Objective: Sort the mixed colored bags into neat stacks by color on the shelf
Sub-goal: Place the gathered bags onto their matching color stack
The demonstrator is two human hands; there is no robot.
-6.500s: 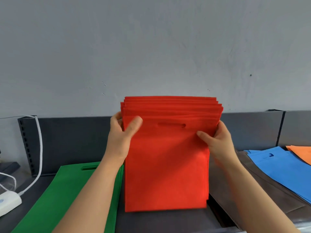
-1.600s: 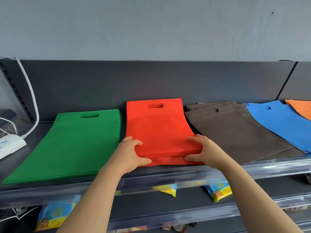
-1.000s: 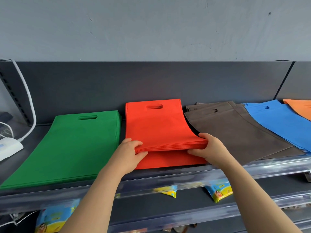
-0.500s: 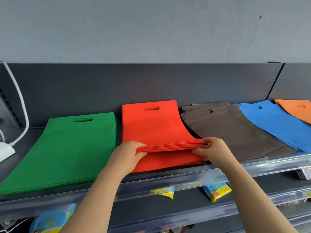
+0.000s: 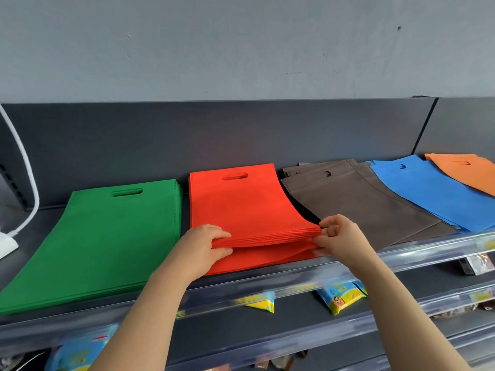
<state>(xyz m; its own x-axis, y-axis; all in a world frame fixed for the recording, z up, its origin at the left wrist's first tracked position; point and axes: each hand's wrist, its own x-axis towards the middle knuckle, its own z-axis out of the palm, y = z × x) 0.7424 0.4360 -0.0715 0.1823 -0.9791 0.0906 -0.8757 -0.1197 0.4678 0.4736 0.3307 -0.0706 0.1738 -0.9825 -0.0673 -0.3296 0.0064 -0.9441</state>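
A stack of red bags (image 5: pixel 241 204) lies in the middle of the dark shelf (image 5: pixel 48 215). My left hand (image 5: pixel 203 247) grips the near left corner of the upper red bags and my right hand (image 5: pixel 340 239) pinches their near right corner, lifting that bundle off a lower red bag that stays flat. Left of it lies a neat green stack (image 5: pixel 107 236). To the right, brown bags (image 5: pixel 361 204) lie fanned, partly under blue bags (image 5: pixel 434 194), with orange bags (image 5: pixel 466 172) on top at the far right.
A clear plastic rail (image 5: pixel 267 285) runs along the shelf's front edge. A white cable (image 5: pixel 24 167) and white adapter (image 5: pixel 5 245) sit at the far left. Snack packets (image 5: pixel 340 295) lie on the lower shelf. A dark back panel stands behind the stacks.
The red stack was laid down on the shelf. Since then both hands have raised the near edge of its upper bags, opening a gap above the bottom red bag.
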